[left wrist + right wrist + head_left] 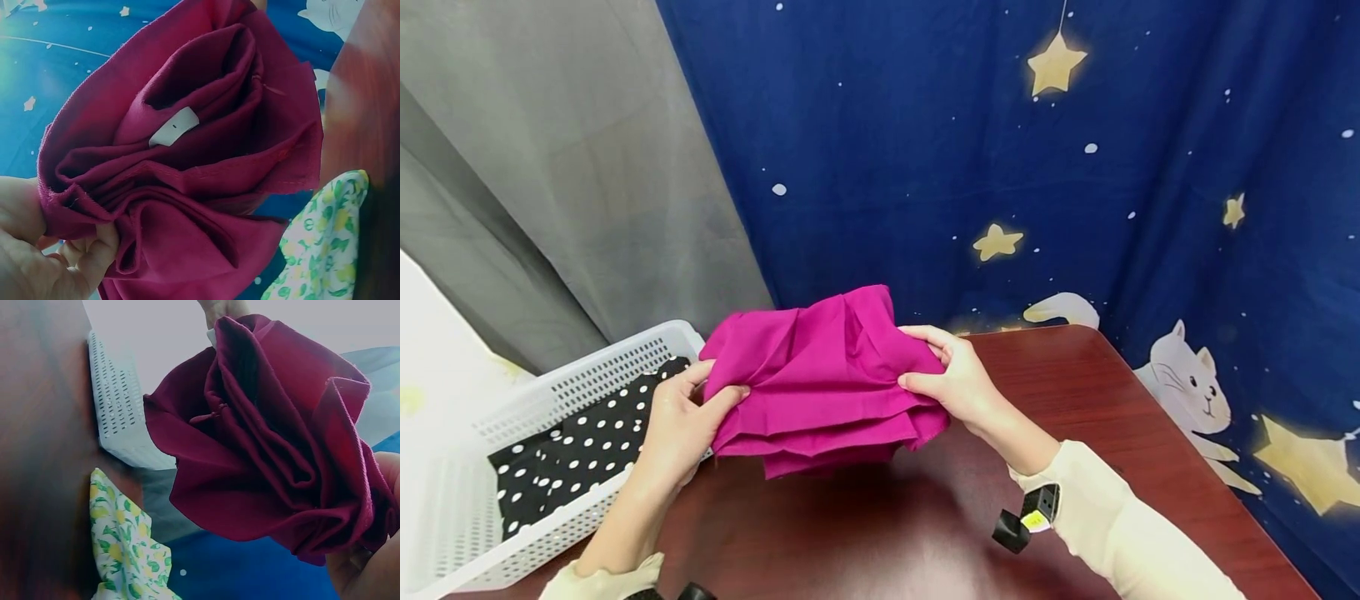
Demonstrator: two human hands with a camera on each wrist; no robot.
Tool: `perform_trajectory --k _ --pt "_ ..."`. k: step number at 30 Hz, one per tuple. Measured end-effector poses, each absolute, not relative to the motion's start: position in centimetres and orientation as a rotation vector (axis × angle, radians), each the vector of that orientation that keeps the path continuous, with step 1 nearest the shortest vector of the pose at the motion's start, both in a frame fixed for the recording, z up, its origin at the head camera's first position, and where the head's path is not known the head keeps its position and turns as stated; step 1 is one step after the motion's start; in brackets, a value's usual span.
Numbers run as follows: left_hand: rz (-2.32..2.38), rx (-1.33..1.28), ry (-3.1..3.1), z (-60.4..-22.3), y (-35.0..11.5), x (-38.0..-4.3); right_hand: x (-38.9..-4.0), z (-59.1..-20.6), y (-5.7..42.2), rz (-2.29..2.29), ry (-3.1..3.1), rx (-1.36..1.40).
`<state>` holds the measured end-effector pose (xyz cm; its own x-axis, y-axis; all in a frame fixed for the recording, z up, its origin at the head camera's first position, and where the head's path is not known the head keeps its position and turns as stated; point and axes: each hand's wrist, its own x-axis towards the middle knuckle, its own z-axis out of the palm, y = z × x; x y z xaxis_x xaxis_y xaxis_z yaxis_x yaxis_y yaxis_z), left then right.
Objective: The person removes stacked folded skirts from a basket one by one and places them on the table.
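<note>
A bunched magenta garment [820, 358] is held up above the table between both hands; its exact kind cannot be told. My left hand [681, 417] pinches its left side, thumb in front. On the opposite side my right hand [958, 375] grips the cloth between thumb and fingers. From below, the left wrist view shows gathered layers of the garment [187, 162] and a white label [175, 127] inside. A small zipper-like pull [203, 417] shows among the folds in the right wrist view.
A white perforated basket [561, 379] stands at the left, holding black polka-dot cloth [587, 442]. Lemon-print cloth [325, 244] appears behind the garment in both wrist views. The reddish-brown table [1037, 400] reaches back to a blue star-patterned curtain [887, 167]; a grey curtain [587, 167] hangs left.
</note>
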<state>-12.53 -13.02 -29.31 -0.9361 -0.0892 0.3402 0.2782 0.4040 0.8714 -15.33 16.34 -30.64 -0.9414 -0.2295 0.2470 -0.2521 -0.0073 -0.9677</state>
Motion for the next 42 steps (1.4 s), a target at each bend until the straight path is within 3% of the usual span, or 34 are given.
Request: perform_trajectory --k 42 --pt "-1.588 -0.132 -2.425 -38.5 -12.7 -13.5 -13.9 -40.9 15.9 2.335 -2.101 0.308"
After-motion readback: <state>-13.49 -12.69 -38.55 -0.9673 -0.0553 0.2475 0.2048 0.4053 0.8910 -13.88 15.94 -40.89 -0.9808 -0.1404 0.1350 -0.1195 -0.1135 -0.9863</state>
